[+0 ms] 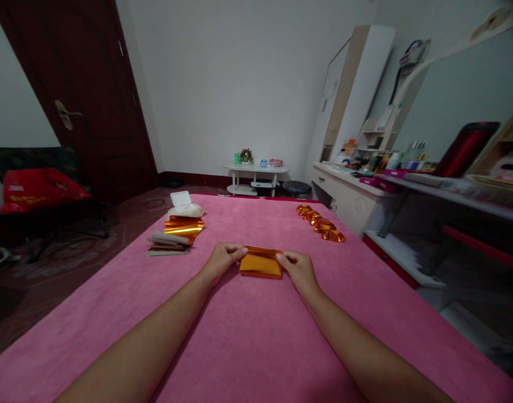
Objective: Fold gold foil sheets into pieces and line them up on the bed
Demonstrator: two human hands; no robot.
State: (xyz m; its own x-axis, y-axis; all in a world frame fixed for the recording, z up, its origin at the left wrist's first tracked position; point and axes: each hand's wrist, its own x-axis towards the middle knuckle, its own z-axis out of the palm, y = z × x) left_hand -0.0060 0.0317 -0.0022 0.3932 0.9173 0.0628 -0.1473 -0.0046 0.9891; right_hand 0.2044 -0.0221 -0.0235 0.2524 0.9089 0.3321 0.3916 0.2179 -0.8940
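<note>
A shiny gold-orange foil sheet (261, 265) lies folded over in front of me on a pink cloth (256, 330). My left hand (225, 261) pinches its far left corner between thumb and fingers. At the far right corner, my right hand (297, 268) grips the same edge, thumb on top. The foil's far edge is bent over between the two hands. Whether anything lies inside the fold cannot be seen.
Left on the cloth are a stack of greyish sheets (169, 244), loose gold foil (183, 226) and a white packet (185, 210). Several twisted gold-foil pieces (319, 223) form a row at right. A cluttered dressing table (353, 182) stands beyond the right edge.
</note>
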